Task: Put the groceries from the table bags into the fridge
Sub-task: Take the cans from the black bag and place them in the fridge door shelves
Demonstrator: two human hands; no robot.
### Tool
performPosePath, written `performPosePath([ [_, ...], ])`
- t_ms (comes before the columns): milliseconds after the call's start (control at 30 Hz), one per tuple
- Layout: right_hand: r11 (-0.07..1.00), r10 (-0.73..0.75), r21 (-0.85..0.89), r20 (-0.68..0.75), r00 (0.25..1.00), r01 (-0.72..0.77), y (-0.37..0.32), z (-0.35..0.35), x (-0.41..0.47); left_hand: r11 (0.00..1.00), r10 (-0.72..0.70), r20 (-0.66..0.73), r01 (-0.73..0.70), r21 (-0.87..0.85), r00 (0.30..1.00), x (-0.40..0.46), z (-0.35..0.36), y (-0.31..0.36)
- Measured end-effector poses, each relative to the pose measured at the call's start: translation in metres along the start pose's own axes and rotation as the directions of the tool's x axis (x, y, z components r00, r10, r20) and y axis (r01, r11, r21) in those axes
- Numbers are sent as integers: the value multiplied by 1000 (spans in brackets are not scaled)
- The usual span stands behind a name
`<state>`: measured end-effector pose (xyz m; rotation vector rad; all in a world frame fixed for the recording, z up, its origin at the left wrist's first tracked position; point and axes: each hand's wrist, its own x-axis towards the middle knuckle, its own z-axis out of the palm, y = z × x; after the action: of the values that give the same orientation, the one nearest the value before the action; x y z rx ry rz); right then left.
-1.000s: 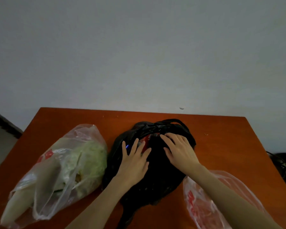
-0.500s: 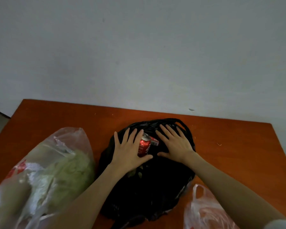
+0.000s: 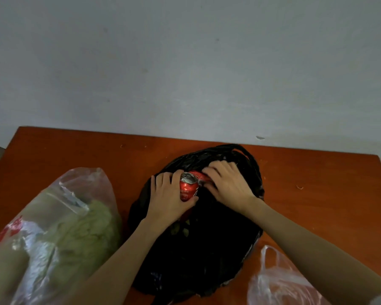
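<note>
Left hand point(image 3: 169, 194): fingers curled round the red can point(image 3: 188, 187), lifting it clear.
Right hand point(image 3: 227, 183): fingers hooked on the black bag point(image 3: 207, 238), spreading its mouth (mid-counter, toward the far edge).
Clear bags: cabbage bag point(image 3: 53, 234) by the left edge; another bag point(image 3: 282, 282) at the near right corner of the counter point(image 3: 317, 183).

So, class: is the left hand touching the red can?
Touching. The head view shows the left hand wrapped round the red can, its fingers at the top rim and its thumb under the can's base, with no gap visible.
</note>
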<state>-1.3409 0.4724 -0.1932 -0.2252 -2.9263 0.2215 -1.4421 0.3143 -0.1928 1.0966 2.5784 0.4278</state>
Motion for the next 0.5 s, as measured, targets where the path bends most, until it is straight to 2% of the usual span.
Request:
performPosePath([
  [67,998,-62,-5,82,995,63,-1,6,-6,999,-25,22,26,-30,999,0,1,0],
  [233,994,106,-63,360,927,-89,12,5,7,998,-52,15,52,-41,999,1,1,1],
  [300,985,161,-118,422,892,-122,12,6,14,999,-36,-21,36,-29,999,1,2,1],
  [500,962,267,-155,391,881,-223,5,12,19,987,-40,-61,29,-159,997,-8,0,1],
])
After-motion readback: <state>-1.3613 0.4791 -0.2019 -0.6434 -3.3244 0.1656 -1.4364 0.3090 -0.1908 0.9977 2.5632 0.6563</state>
